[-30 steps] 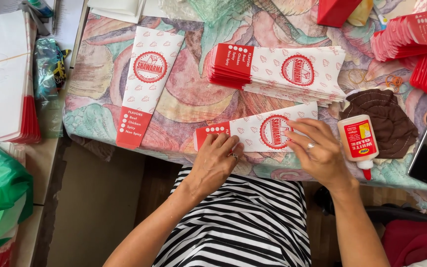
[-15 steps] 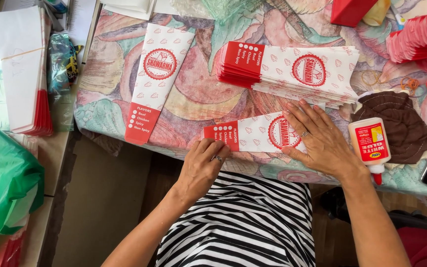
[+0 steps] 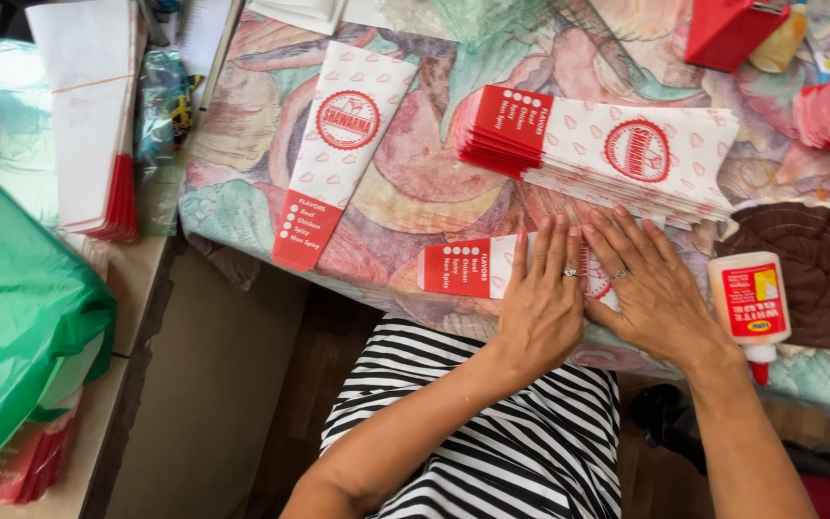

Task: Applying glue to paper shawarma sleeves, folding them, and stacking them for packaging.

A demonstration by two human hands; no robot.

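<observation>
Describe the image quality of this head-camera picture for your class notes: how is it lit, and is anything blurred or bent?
Head view: soft, even daylight, only faint shadows under the left hand and right hand; the paper sleeve beneath them is sharp; the glue bottle shows no harsh glare; the table edge curves slightly, suggesting wide-lens distortion.

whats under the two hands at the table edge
A flat red and white paper sleeve lies under the left hand and right hand, on the patterned tablecloth. Its red end shows; the hands cover most of its round emblem and its right end.
</observation>
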